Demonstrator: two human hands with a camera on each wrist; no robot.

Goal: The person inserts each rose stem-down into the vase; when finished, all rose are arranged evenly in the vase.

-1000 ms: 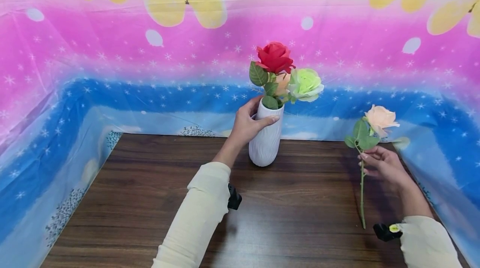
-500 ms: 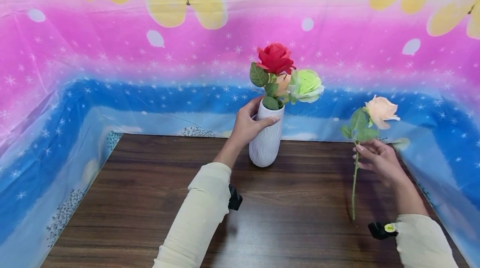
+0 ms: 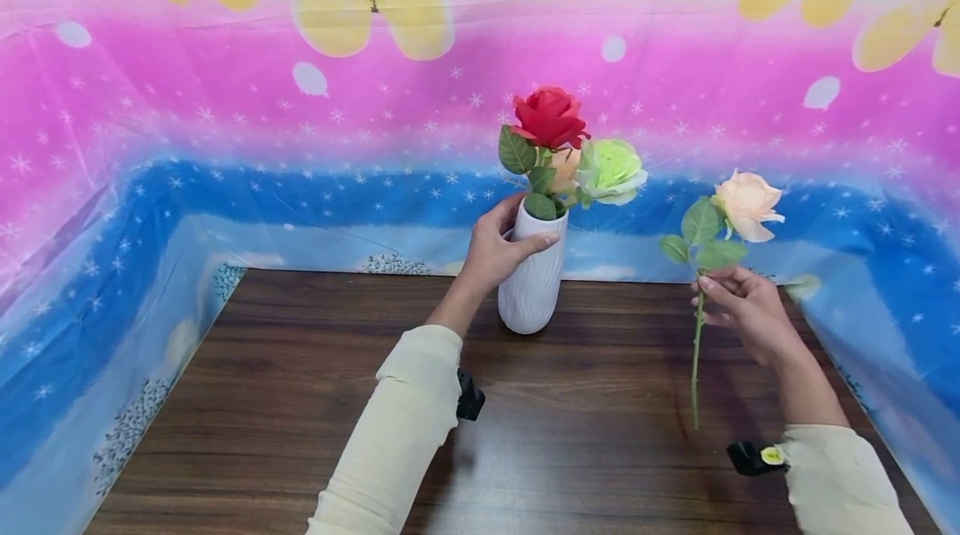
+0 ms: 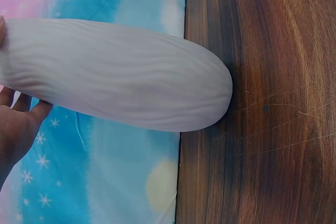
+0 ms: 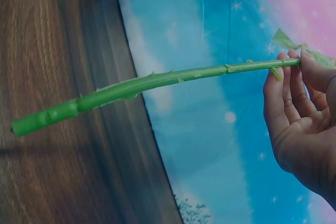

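My left hand grips a white ribbed vase near its rim, thumb across the front; the vase stands upright on the table. In it are a red rose, a pale green rose and a peach rose partly hidden behind leaves. Off to the right, my right hand pinches the stem of another peach rose just below its leaves. In the right wrist view the green stem runs down from thumb and fingers. The left wrist view shows the vase's lower body close up.
A dark wooden table lies under both arms. Behind and along both sides hangs a pink and blue cloth printed with snowflakes, meeting the table's back edge close behind the vase. Each wrist wears a small black camera.
My right hand has moved left and a little up, carrying the peach rose closer to the vase. The left hand and the vase have stayed in place.
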